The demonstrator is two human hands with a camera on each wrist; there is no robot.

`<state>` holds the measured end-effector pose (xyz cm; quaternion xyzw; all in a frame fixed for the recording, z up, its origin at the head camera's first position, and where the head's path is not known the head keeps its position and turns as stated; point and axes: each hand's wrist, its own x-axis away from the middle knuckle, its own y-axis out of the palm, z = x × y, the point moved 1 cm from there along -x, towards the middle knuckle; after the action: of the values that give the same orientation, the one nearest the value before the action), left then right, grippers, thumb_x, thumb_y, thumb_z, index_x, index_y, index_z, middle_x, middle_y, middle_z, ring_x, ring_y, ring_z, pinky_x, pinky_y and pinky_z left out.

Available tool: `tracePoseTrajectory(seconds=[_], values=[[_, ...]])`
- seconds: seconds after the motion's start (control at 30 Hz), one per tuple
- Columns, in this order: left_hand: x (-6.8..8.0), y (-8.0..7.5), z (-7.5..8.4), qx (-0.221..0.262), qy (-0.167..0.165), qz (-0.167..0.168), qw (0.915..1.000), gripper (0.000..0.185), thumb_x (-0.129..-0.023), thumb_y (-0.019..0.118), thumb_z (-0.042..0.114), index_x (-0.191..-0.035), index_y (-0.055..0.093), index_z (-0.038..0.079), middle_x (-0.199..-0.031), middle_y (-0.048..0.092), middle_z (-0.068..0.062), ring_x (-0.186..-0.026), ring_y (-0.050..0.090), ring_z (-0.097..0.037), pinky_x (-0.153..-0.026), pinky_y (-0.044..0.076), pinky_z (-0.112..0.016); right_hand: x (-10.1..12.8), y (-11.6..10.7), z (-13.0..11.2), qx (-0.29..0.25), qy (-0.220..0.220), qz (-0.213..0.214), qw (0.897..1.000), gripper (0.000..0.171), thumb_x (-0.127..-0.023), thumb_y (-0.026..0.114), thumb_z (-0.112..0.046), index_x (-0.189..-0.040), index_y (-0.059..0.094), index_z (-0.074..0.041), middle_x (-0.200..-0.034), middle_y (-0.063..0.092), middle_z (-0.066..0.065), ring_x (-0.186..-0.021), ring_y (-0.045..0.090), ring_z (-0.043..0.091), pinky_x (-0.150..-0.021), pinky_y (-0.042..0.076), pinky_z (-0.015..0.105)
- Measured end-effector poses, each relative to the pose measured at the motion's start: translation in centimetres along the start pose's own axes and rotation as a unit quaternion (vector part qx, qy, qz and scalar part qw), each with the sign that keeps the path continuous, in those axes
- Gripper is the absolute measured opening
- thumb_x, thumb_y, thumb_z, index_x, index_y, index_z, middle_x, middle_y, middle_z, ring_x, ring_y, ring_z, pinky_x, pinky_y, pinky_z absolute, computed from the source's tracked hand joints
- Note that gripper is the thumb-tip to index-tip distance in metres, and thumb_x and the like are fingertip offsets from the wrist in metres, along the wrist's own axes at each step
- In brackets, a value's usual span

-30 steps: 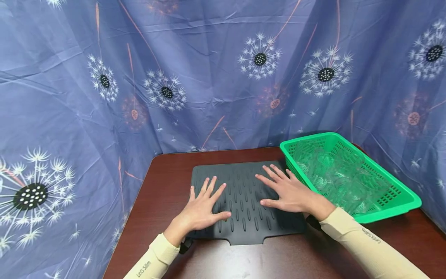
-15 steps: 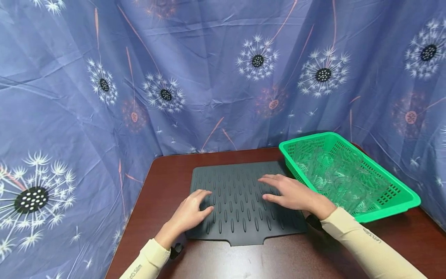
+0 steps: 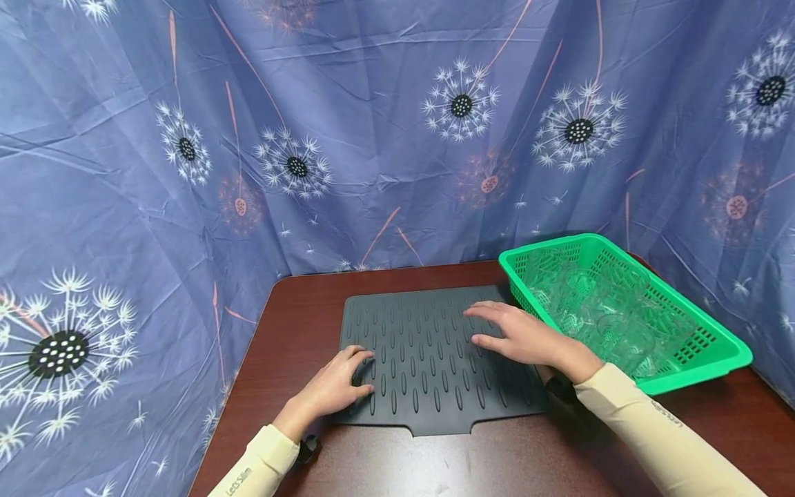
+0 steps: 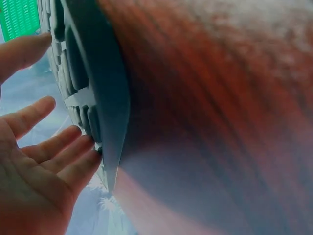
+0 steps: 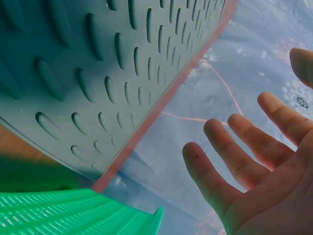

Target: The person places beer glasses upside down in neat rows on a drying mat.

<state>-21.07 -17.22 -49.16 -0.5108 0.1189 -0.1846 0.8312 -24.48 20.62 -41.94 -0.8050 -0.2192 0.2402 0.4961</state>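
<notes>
A dark grey ribbed mat (image 3: 428, 366) with a tab on its front edge lies on the table. My left hand (image 3: 329, 386) is at the mat's left side, fingers slightly bent and holding nothing. In the left wrist view its fingertips (image 4: 90, 147) come right up to the mat's edge. Over the mat's right part hovers my right hand (image 3: 522, 336), with its fingers extended and nothing in them. The right wrist view shows that palm (image 5: 279, 196) apart from the mat's ribbed surface (image 5: 112, 63).
A green perforated plastic basket (image 3: 695, 377) stands to the right, close against the mat's right side. Several clear glasses (image 3: 627, 338) lie in it. The brown wooden table (image 3: 292, 324) meets a blue dandelion-patterned curtain (image 3: 385, 138) at the back and sides.
My left hand has drawn back left and down from over the mat to its left side, its spread fingers now bent. The right hand's spread fingers have come together, staying over the mat.
</notes>
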Motion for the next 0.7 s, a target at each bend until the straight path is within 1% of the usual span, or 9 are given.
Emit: tracePoseTrajectory(seconds=[0.13, 0.27, 0.37, 0.47, 0.6, 0.7], values=[[0.2, 0.3, -0.4, -0.008, 0.012, -0.001, 0.9999, 0.063, -0.086, 0.078, 0.028, -0.142, 0.055, 0.012, -0.146, 0.048, -0.011, -0.136, 0.048, -0.032, -0.103, 0.046, -0.052, 0.0, -0.4, -0.1, -0.009, 0.005, -0.002, 1.0, 0.057, -0.097, 0.062, -0.05, -0.143, 0.057, -0.017, -0.148, 0.053, 0.007, -0.139, 0.048, 0.03, -0.109, 0.042, 0.055], [0.3, 0.5, -0.6, -0.019, 0.02, 0.001, 0.9996, 0.064, -0.083, 0.08, 0.026, -0.141, 0.056, 0.013, -0.145, 0.049, -0.011, -0.135, 0.049, -0.031, -0.103, 0.047, -0.05, -0.1, -1.3, -0.2, -0.012, 0.013, -0.005, 1.0, 0.055, -0.098, 0.063, -0.046, -0.144, 0.056, -0.018, -0.15, 0.051, 0.008, -0.141, 0.045, 0.032, -0.108, 0.041, 0.056], [0.3, 0.5, -0.6, -0.021, 0.019, -0.008, 0.9996, 0.064, -0.083, 0.081, 0.026, -0.141, 0.057, 0.013, -0.147, 0.048, -0.013, -0.136, 0.048, -0.033, -0.103, 0.047, -0.05, -0.3, -2.3, -0.4, -0.011, 0.015, -0.007, 1.0, 0.055, -0.097, 0.065, -0.043, -0.144, 0.055, -0.016, -0.152, 0.049, 0.011, -0.142, 0.044, 0.034, -0.108, 0.041, 0.058], [0.4, 0.6, -0.6, -0.018, 0.016, -0.021, 0.9995, 0.064, -0.083, 0.081, 0.025, -0.141, 0.056, 0.013, -0.15, 0.045, -0.015, -0.138, 0.045, -0.035, -0.102, 0.047, -0.052, -0.4, -3.4, -0.6, -0.004, 0.014, -0.005, 1.0, 0.057, -0.098, 0.064, -0.044, -0.145, 0.055, -0.014, -0.153, 0.047, 0.013, -0.142, 0.044, 0.035, -0.108, 0.04, 0.059], [0.3, 0.6, -0.5, -0.017, 0.019, -0.025, 0.9994, 0.061, -0.084, 0.081, 0.024, -0.139, 0.058, 0.013, -0.151, 0.043, -0.017, -0.14, 0.043, -0.037, -0.102, 0.047, -0.052, -0.5, -4.8, -0.6, 0.008, 0.019, -0.008, 1.0, 0.059, -0.098, 0.061, -0.049, -0.146, 0.053, -0.015, -0.155, 0.044, 0.014, -0.142, 0.042, 0.037, -0.109, 0.039, 0.06], [0.3, 0.6, -0.5, -0.017, 0.024, -0.024, 0.9993, 0.06, -0.083, 0.082, 0.023, -0.138, 0.06, 0.013, -0.151, 0.043, -0.017, -0.141, 0.042, -0.037, -0.103, 0.046, -0.052, -0.7, -5.6, -0.7, 0.014, 0.022, -0.01, 1.0, 0.058, -0.099, 0.062, -0.047, -0.146, 0.053, -0.015, -0.155, 0.044, 0.015, -0.145, 0.038, 0.039, -0.11, 0.036, 0.062]])
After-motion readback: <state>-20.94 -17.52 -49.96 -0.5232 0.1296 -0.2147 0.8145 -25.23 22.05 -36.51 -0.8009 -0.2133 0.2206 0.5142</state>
